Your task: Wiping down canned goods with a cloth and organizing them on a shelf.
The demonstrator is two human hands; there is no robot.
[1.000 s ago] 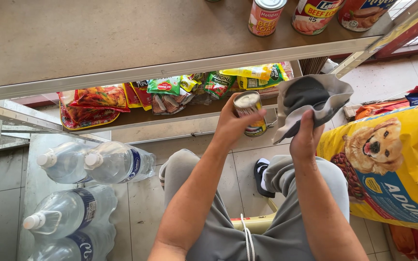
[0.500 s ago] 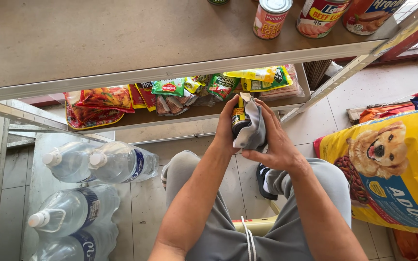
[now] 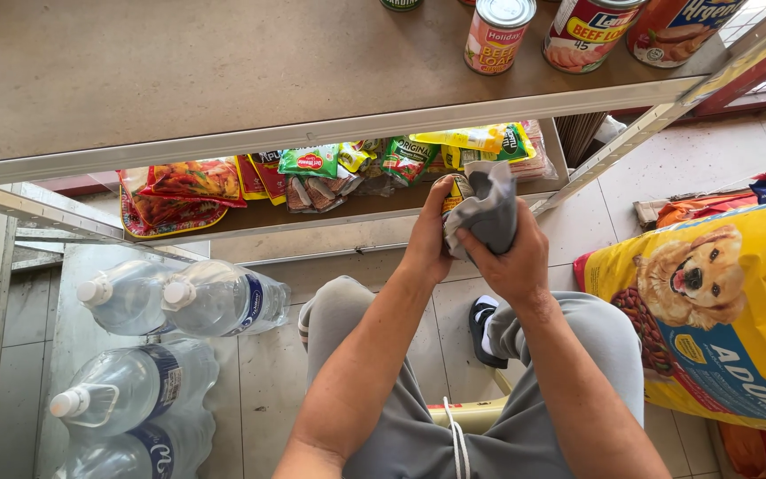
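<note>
Upper shelf (image 3: 179, 80): broad brown board with a pale metal front edge, spanning the top of the view; three tins (image 3: 498, 34) standing near its right end, close to the front edge.
Lower shelf (image 3: 312, 217): narrower board beneath, loaded along its length with flat snack packets (image 3: 188, 182) in red, green and yellow.
Floor (image 3: 578, 213): pale tiles, seen past the shelf's right corner post.
Dog food sack (image 3: 711, 310): large, yellow, with a dog pictured on it, lying on the floor at the right edge.
Water bottles (image 3: 188, 302): clear, white-capped, lying on their sides at lower left, below the lower shelf's left end.
Legs in grey trousers at bottom centre; dark shoe (image 3: 487, 333) on the tiles between them.
Left hand (image 3: 427, 239): raised before the lower shelf's right end, fingers curled round a small tin (image 3: 457, 191), mostly hidden.
Right hand (image 3: 511, 262): just beside the left, fingers closed, pressing a grey cloth (image 3: 489, 208) against the small tin.
Grey cloth: bunched, covering the small tin's right side and top.
Small tin: held in the air between both hands, clear of the shelf edge.
</note>
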